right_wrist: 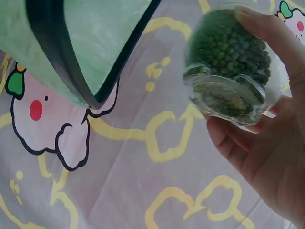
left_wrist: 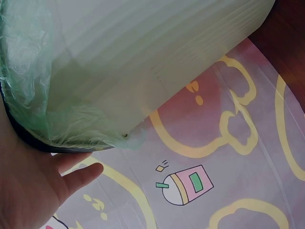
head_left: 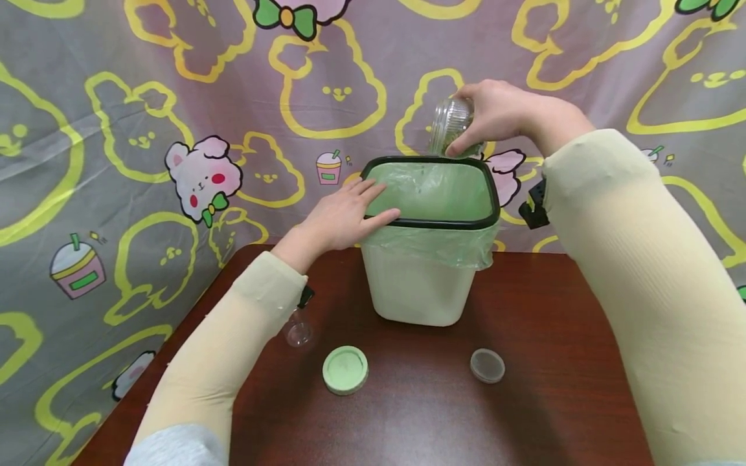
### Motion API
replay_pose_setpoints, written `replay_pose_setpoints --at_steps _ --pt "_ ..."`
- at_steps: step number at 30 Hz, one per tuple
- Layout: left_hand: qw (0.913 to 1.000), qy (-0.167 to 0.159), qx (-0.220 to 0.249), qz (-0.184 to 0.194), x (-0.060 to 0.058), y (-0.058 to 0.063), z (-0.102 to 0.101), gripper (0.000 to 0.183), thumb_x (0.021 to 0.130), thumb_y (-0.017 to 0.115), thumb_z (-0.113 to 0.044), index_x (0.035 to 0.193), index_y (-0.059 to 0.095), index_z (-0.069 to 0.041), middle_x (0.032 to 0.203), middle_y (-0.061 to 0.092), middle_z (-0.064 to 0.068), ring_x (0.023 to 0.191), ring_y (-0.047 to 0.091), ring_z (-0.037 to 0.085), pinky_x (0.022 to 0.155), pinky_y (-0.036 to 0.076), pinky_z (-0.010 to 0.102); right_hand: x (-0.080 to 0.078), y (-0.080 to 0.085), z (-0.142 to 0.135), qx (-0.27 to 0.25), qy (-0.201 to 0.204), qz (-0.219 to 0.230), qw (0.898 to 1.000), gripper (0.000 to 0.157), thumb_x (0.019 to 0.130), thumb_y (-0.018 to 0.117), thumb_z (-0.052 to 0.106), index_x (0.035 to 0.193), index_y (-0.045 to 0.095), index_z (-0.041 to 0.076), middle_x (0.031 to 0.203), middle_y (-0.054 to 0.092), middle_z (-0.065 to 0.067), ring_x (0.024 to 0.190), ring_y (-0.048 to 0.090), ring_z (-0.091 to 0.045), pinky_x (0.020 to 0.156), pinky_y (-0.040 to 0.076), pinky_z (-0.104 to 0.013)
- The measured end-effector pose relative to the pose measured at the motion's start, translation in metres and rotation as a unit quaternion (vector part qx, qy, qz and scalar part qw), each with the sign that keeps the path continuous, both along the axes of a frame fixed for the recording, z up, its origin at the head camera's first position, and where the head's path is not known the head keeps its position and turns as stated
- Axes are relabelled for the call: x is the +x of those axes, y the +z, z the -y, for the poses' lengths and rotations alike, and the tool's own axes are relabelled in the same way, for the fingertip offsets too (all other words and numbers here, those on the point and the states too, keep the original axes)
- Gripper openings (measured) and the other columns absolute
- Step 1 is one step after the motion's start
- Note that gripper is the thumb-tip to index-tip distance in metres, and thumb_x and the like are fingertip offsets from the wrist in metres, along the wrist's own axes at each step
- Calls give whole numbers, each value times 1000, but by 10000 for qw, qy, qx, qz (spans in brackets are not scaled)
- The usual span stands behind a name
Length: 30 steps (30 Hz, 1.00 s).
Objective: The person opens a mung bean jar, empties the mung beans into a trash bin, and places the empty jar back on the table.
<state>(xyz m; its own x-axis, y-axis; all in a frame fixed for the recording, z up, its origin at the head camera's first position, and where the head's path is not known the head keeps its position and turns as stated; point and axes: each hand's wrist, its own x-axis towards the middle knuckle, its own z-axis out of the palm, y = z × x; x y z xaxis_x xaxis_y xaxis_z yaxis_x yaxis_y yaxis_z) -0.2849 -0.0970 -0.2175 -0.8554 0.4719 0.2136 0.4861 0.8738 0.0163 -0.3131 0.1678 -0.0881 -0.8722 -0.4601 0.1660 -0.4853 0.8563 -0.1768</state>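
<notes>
A clear jar (head_left: 444, 124), tilted, is held in my right hand (head_left: 502, 110) over the back right part of the bin's rim. Small green beans (right_wrist: 228, 55) show inside it in the right wrist view. The cream bin (head_left: 424, 291) stands upright on the table, lined with a pale green plastic bag (head_left: 431, 191) under a black rim (head_left: 443, 224). With fingers extended, my left hand (head_left: 338, 217) rests on the left side of that rim. The left wrist view shows two of its fingers straight beside the bin's outer wall.
On the brown table (head_left: 419, 414), a light green round lid (head_left: 345, 369) lies in front of the bin. A translucent round lid (head_left: 487, 366) is to its right. Partly behind my left sleeve stands a small clear container (head_left: 298, 331). A patterned curtain (head_left: 326, 84) hangs behind.
</notes>
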Motion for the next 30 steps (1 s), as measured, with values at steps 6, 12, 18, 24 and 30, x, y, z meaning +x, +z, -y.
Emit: replay_pose_setpoints --at_steps 6,12,18,24,30 --pt "10000 24 -6 34 0 1 1 81 93 28 -72 153 31 -17 157 26 9 146 15 27 112 26 47 0 1 0 125 23 57 9999 94 78 79 33 146 30 -9 122 52 -25 105 52 -36 90 42 -47" --pt "10000 13 8 31 0 2 2 82 93 27 -73 153 31 -18 157 26 9 145 17 27 111 26 47 -1 1 1 240 2 95 9997 95 77 80 36 145 31 -9 125 51 -25 109 50 -37 94 40 -49" --pt "10000 41 15 32 0 2 2 81 93 27 -73 153 31 -18 157 26 8 145 18 26 112 26 46 -2 1 2 101 14 -74 9999 94 77 80 35 145 31 -7 123 51 -26 108 50 -38 92 41 -49" --pt "10000 48 -3 38 0 1 2 81 94 27 -72 153 31 -18 157 26 8 145 18 26 112 25 45 -2 2 3 209 -30 1 9998 102 76 80 36 149 22 -7 133 46 -30 118 45 -42 100 36 -54" --pt "10000 -15 -7 54 -1 1 1 81 93 28 -72 153 31 -17 157 26 9 145 16 28 112 25 46 -2 0 1 134 -29 13 9999 101 76 80 36 148 25 -7 126 50 -27 111 49 -39 96 38 -52"
